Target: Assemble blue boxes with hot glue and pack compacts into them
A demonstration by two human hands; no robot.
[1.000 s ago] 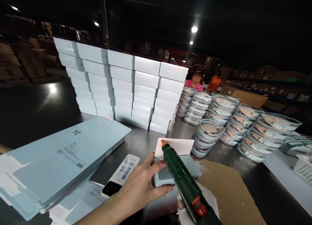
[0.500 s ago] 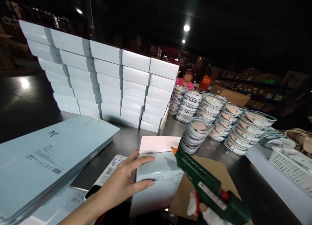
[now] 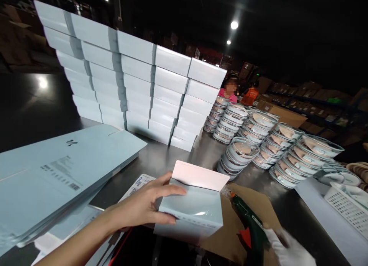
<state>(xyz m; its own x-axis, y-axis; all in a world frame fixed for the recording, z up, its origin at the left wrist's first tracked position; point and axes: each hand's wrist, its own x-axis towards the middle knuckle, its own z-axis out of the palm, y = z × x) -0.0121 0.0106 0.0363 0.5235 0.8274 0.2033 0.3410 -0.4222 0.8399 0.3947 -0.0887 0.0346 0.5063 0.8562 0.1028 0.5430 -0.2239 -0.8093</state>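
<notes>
Left fingers (image 3: 172, 189): pinching the left end of a glossy pale-blue cardboard box (image 3: 195, 208), index finger on top, thumb on the front face.
Right hand (image 3: 291, 248): white-covered and blurred, beside the rear of a dark-green glue gun with an orange nozzle (image 3: 247, 213); I cannot tell whether its fingers grip it.
Box: at the near edge of the dark metal tabletop (image 3: 159, 160), its pinkish-white flap (image 3: 201, 176) raised along the far side.
Glue gun: right of the box, over a brown cardboard sheet (image 3: 264, 204); best rested there, well in from the near edge.
Flap: would probably seat best folded square along its crease, then pressed evenly.
Hold: firm without denting the panel, fingertips off the flap's inner face (any glue there is too small to make out).
</notes>
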